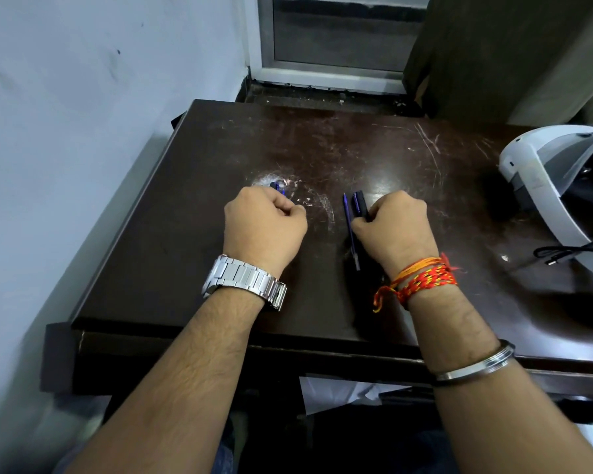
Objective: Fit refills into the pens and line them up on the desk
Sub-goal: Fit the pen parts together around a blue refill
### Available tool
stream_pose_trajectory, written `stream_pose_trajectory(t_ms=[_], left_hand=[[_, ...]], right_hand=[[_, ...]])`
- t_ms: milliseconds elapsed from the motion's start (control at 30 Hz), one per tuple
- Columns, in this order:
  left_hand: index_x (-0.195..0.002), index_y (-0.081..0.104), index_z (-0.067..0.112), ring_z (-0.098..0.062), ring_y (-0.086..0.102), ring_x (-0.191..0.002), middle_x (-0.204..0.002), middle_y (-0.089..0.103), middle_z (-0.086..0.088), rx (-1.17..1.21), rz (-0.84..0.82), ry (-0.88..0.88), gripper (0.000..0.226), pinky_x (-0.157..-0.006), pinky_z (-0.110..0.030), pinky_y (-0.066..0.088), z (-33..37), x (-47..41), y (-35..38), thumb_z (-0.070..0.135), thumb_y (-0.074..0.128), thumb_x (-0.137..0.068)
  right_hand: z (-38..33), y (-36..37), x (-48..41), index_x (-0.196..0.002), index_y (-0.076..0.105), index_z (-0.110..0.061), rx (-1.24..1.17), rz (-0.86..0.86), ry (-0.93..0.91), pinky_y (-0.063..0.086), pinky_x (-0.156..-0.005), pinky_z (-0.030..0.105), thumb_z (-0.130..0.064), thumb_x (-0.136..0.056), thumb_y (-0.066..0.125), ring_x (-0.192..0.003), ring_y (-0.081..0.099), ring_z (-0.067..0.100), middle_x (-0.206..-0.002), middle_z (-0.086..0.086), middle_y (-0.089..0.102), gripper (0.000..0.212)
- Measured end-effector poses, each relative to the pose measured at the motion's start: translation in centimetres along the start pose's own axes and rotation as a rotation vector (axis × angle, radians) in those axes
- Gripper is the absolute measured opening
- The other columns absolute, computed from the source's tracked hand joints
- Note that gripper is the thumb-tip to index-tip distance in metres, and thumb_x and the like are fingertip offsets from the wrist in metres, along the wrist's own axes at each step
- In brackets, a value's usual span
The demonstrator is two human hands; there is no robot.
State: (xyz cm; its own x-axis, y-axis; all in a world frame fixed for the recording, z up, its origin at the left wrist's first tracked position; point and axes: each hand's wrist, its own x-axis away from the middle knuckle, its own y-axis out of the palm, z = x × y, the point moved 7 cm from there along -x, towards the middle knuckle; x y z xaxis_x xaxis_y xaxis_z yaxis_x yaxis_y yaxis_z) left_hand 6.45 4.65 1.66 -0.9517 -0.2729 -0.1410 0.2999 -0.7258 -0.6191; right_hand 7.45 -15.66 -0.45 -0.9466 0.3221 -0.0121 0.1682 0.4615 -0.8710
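My left hand [264,227], with a metal watch on the wrist, is closed in a fist on the dark desk [322,148]; the blue tip of a pen [278,188] sticks out past its knuckles. My right hand [394,227], with red and orange threads on the wrist, is closed on a bundle of dark blue pens [359,204]. A thin blue refill [350,230] lies on the desk along the left side of that hand, its clear end toward me. How many pens each fist holds is hidden.
A white headset [555,186] with a black cable [562,251] lies at the desk's right edge. A wall runs close along the left side. A window sill is behind the desk. White paper [339,395] shows under the front edge.
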Motion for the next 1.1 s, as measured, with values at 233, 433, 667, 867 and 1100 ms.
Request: stream_pose_trajectory(t_ms=[233, 433, 667, 867, 1100], left_hand=[[-0.079, 0.074, 0.02, 0.0, 0.061, -0.057, -0.061, 0.066, 0.01, 0.354, -0.138, -0.009, 0.019, -0.066, -0.027, 0.058, 1.1, 0.7, 2.2, 0.039, 0.072, -0.078], [-0.081, 0.066, 0.005, -0.033, 0.069, -0.081, -0.083, 0.072, -0.015, 0.523, -0.22, -0.14, 0.034, -0.081, -0.052, 0.056, 0.0, 0.0, 3.1, 0.037, 0.055, -0.082], [-0.089, 0.065, 0.015, -0.003, 0.035, -0.033, -0.055, 0.048, 0.008, 0.603, -0.33, -0.137, 0.024, -0.034, -0.017, 0.026, 1.3, 1.1, 4.3, 0.027, 0.046, -0.097], [-0.095, 0.067, 0.025, -0.001, 0.034, -0.03, -0.043, 0.045, 0.014, 0.608, -0.393, -0.087, 0.02, -0.034, -0.012, 0.026, 2.6, 2.2, 4.8, 0.037, 0.05, -0.097], [-0.076, 0.058, 0.008, -0.011, 0.032, -0.038, -0.06, 0.051, -0.005, 0.814, -0.44, -0.457, 0.016, -0.038, -0.017, 0.023, 0.6, 2.8, 5.3, 0.009, 0.044, -0.084]], right_hand=[[-3.3, -2.0, 2.1, -0.076, 0.076, -0.015, -0.358, 0.225, -0.175, 0.046, -0.064, 0.015, -0.03, -0.079, 0.068, -0.063, 0.064, 0.007, -0.06, -0.006, 0.065, 0.017], [-5.5, 0.1, 3.2, -0.082, 0.078, -0.021, -0.672, -0.105, -0.303, 0.055, -0.061, 0.023, -0.028, -0.072, 0.073, -0.062, 0.07, 0.007, -0.066, -0.003, 0.074, 0.013], [-4.4, 0.6, 2.0, -0.066, 0.074, -0.016, -0.986, -0.082, -0.121, 0.04, -0.052, 0.028, -0.039, -0.081, 0.069, -0.048, 0.049, 0.006, -0.05, -0.008, 0.058, 0.027], [-4.1, 0.6, 1.7, -0.068, 0.071, -0.01, -1.235, -0.092, -0.018, 0.037, -0.047, 0.025, -0.024, -0.084, 0.072, -0.047, 0.044, 0.017, -0.054, 0.006, 0.053, 0.022], [0.3, -3.1, -0.2, -0.062, 0.065, -0.019, -0.81, 0.24, 0.067, 0.046, -0.052, 0.032, -0.035, -0.085, 0.07, -0.05, 0.053, 0.014, -0.052, -0.005, 0.056, 0.029]])
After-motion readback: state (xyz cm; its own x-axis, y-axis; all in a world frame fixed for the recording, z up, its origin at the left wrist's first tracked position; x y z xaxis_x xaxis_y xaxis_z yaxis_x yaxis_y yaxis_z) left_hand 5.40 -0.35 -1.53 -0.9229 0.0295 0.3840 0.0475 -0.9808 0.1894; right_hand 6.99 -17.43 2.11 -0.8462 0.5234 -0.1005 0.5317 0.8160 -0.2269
